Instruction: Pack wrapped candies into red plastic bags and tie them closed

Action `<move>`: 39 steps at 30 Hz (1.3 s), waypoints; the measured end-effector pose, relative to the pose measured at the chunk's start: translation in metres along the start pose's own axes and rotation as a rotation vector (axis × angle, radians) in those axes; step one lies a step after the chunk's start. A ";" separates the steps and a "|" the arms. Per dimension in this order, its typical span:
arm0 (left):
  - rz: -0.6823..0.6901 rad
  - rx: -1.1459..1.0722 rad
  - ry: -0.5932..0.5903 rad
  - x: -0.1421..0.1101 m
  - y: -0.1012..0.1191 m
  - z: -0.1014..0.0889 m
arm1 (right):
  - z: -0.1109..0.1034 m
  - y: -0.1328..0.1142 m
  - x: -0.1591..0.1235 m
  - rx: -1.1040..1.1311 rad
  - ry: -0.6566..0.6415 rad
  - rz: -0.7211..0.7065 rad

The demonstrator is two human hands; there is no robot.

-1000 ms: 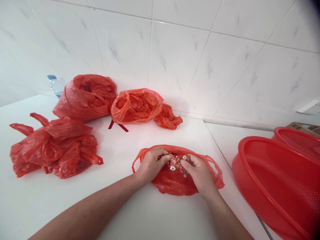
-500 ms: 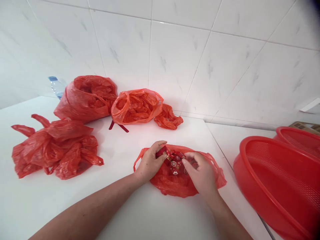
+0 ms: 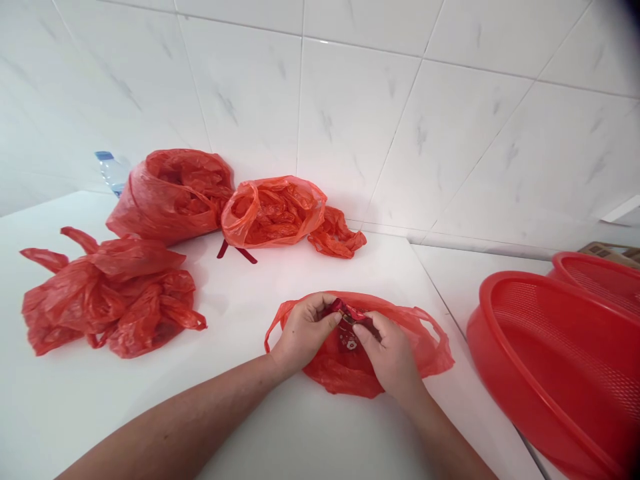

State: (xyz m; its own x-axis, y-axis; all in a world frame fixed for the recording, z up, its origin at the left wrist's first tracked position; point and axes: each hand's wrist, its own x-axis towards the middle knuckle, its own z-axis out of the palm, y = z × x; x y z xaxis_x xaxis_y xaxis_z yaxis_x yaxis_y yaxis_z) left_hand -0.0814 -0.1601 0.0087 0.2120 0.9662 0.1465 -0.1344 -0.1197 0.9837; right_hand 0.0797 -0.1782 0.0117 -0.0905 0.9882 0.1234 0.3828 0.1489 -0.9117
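Observation:
Between both hands is a dark red, flower-printed pouch-like item, with white and gold motifs. The fingers of my left hand pinch its upper left edge. Thumb and fingers of my right hand grip the upper right side. Its exact kind is hard to make out, as the hands cover much of it. Under and around it lies an opened red plastic bag with loop handles, spread on the white table.
Crumpled red plastic bags lie at left. Behind stand a large stuffed red bag, a smaller one and a crumpled one. Dark red strips lie near them. A clear bottle is at back left; red perforated baskets at right.
My hands have come closer together and gathered the top of the flower-printed item, so less of its print shows. The surrounding bags have stayed in place.

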 end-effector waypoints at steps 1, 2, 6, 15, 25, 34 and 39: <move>-0.015 -0.005 -0.002 0.001 -0.001 -0.001 | 0.000 -0.001 0.000 0.010 -0.016 0.007; -0.028 -0.008 -0.005 0.001 -0.002 -0.001 | -0.001 -0.001 0.000 0.022 -0.032 0.014; -0.025 -0.009 -0.013 0.003 -0.004 -0.003 | -0.002 0.001 0.001 0.035 -0.074 0.026; -0.010 -0.034 0.013 0.000 -0.003 -0.001 | -0.005 -0.001 -0.002 0.036 -0.103 0.010; 0.011 0.076 -0.023 -0.003 0.001 -0.001 | -0.010 -0.004 0.001 0.058 -0.094 0.040; 0.138 0.354 0.010 -0.005 -0.006 -0.006 | -0.013 0.009 0.004 0.126 -0.150 0.067; 0.217 0.537 0.059 -0.006 -0.009 -0.006 | -0.012 0.007 0.004 0.102 -0.133 0.022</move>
State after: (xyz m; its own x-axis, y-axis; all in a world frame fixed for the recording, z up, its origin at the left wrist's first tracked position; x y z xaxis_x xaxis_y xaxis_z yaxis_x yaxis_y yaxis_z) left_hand -0.0870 -0.1631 -0.0019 0.1777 0.9158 0.3602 0.3442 -0.4008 0.8490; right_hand 0.0935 -0.1725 0.0103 -0.2067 0.9768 0.0566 0.2915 0.1167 -0.9494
